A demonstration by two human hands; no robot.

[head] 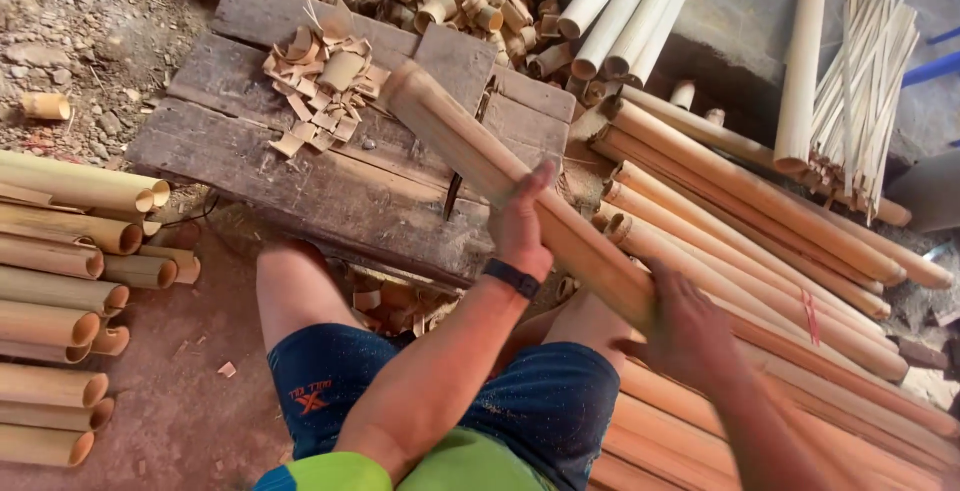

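Over the person's lap, a long pale-tan bamboo pole [520,196] lies slanted, its far cut end resting on the weathered grey wooden plank block [260,141], its near part passing between both hands. Left hand [522,226] wraps the pole at mid-length, fingers closed round it, thumb up along the top. Right hand [685,336] grips lower down, curled shut on the same pole, slightly blurred. Judged stiff, hollow and fairly light for its length; smooth skin likely a bit slick, so a two-handed hold well apart along the shaft suits it. Surface even, straw-coloured, matte, one node ring faintly visible near the far end. A dark metal blade [453,194] stands stuck in the block just beside the pole. Curled bamboo offcuts [325,86] heaped on the block; stacked bamboo poles [780,251] lie to the right, short cut bamboo tubes [60,281] to the left
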